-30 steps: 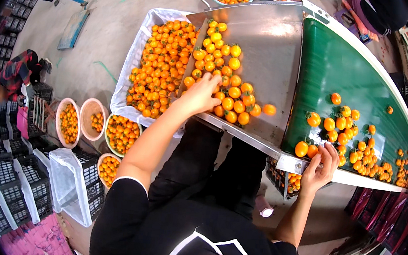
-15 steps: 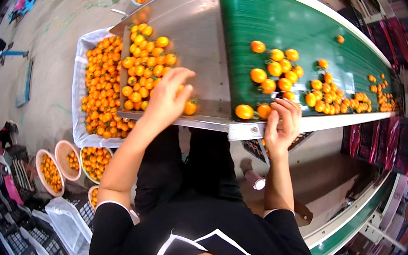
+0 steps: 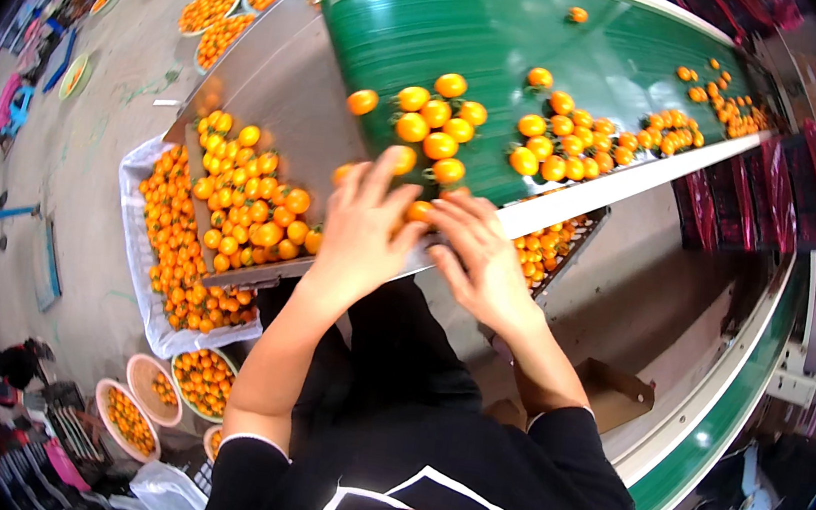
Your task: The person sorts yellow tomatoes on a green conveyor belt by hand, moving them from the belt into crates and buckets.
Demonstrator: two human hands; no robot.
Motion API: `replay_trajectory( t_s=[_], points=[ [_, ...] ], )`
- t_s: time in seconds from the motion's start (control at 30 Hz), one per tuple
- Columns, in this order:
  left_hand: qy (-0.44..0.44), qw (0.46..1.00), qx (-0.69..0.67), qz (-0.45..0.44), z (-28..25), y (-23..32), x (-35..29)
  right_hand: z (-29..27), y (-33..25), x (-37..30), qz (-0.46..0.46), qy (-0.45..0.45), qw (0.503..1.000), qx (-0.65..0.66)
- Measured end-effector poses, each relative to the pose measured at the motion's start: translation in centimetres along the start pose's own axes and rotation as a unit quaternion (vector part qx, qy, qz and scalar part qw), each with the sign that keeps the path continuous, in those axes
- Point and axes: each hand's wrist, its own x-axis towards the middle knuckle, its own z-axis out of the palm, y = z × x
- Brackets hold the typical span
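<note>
Orange cherry tomatoes (image 3: 438, 122) lie in loose clusters on a green conveyor belt (image 3: 393, 37). At its left end, a metal chute (image 3: 274, 104) holds a heap of more tomatoes (image 3: 253, 202). My left hand (image 3: 365, 230) reaches over the join of chute and belt, fingers spread among a few tomatoes. Beside it, my right hand (image 3: 487, 264) has its fingers stretched over the near rail, fingertips by a tomato (image 3: 418, 211) that lies between both hands. Neither hand visibly grips anything, though the fingers partly cover the tomatoes beneath.
A white-lined crate (image 3: 136, 239) full of tomatoes stands below the chute's left end. Round baskets of tomatoes (image 3: 202, 383) sit on the floor at lower left and far left. Under the belt's near rail (image 3: 575, 202) is a dark crate (image 3: 585, 250) of tomatoes. A second belt (image 3: 709, 440) runs at right.
My left hand has moved right, from the chute to the belt's end. My right hand has come left towards it. The whole view has turned and shifted, so the belt appears further left.
</note>
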Motion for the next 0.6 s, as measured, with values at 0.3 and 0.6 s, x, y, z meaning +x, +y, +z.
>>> replay_trajectory(
  t_s=[0.3, 0.6],
  points=[
    [0.107, 0.993, -0.012, -0.041, 0.2, 2.6, -0.5, 3.9, 4.4, 8.4, 0.036, 0.024, 0.989, -0.144],
    [0.116, 0.992, -0.054, -0.016, 1.5, 2.7, -0.9, -3.6, 5.1, 2.8, 0.025, 0.131, 0.990, -0.038]
  ],
)
